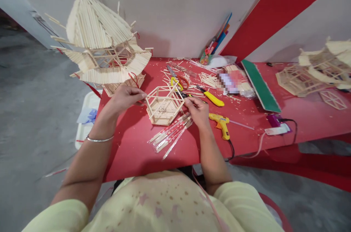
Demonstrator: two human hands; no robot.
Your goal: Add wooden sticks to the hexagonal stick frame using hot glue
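A small hexagonal frame of thin wooden sticks, with a slatted floor and short uprights, is on the red table in front of me. My left hand pinches its left upper corner between thumb and fingers. At the right upper corner, my right hand has its fingers closed on the same frame. Wooden sticks in clear wrappers lie fanned out just below it. Behind the frame rest scissors with yellow and red handles and a yellow utility knife.
A large stick-built pagoda stands at the left. To the right lie a yellow glue gun, a power strip, a green board and more stick models. Loose sticks and a pen cup are farther back.
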